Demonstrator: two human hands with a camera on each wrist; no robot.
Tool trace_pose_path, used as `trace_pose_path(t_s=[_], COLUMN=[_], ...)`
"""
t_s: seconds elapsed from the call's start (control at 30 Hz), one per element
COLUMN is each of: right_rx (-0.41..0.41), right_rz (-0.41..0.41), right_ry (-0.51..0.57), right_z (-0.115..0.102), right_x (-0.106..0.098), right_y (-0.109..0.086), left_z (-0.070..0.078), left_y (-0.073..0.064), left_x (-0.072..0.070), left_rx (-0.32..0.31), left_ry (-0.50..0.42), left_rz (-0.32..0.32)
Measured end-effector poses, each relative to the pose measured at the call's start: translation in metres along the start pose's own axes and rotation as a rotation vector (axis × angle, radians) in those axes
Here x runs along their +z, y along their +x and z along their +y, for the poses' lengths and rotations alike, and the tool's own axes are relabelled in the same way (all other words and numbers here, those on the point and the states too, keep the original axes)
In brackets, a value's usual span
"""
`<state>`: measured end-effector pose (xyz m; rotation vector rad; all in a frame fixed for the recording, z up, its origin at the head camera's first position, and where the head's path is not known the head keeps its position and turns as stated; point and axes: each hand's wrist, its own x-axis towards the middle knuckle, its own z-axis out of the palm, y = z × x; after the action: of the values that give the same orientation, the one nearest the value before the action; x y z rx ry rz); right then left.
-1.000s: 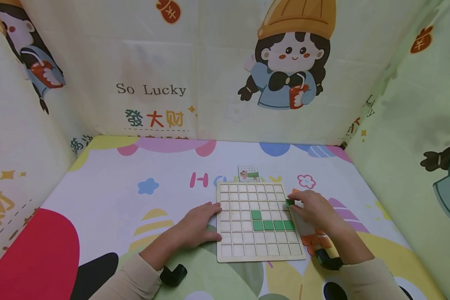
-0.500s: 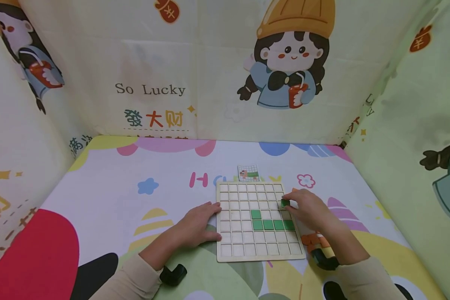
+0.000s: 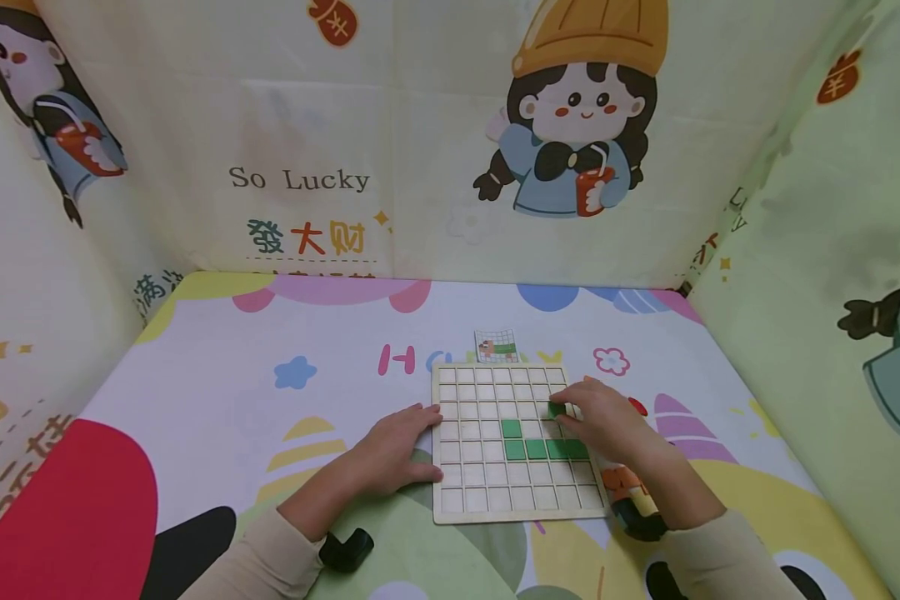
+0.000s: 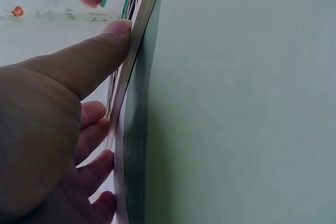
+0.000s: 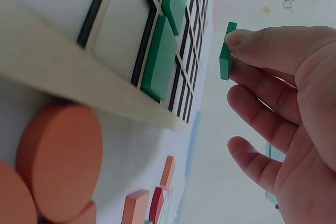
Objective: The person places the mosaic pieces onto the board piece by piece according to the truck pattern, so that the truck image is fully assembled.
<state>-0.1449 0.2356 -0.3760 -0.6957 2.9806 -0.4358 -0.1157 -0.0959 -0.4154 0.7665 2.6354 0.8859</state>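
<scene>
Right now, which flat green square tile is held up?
The green tile pinched by the right hand, held above the pale wooden grid board; five others lie in it.

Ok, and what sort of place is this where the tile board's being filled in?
Probably a small screened-off tabletop booth: cartoon-printed sheets rise at the back and both sides, a brightly patterned cover forms the work surface, and a grid board lies on it.

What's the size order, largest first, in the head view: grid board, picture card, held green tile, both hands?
1. Grid board
2. Left hand and right hand: too alike to rank
3. Picture card
4. Held green tile, partly hidden
</scene>
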Motion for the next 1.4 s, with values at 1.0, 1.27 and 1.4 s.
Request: trace_pose_path(t_s=[1.0,1.27,1.4], right_rx=[-0.090,-0.133,-0.153], right_rz=[-0.055,-0.056,-0.068], right_ry=[-0.035,-0.050,-0.060], right_z=[-0.017,-0.017,-0.018], right_x=[0.019,0.020,0.020], right_y=[0.010,0.010,0.011], left_z=[0.000,-0.002,-0.002], left_y=[0.000,0.000,0.001], left_x=[0.001,0.002,0.002], left_rx=[-0.010,-0.008,-0.008], left_ry=[-0.004,-0.006,-0.003], left_rz=[0.003,0.003,0.003])
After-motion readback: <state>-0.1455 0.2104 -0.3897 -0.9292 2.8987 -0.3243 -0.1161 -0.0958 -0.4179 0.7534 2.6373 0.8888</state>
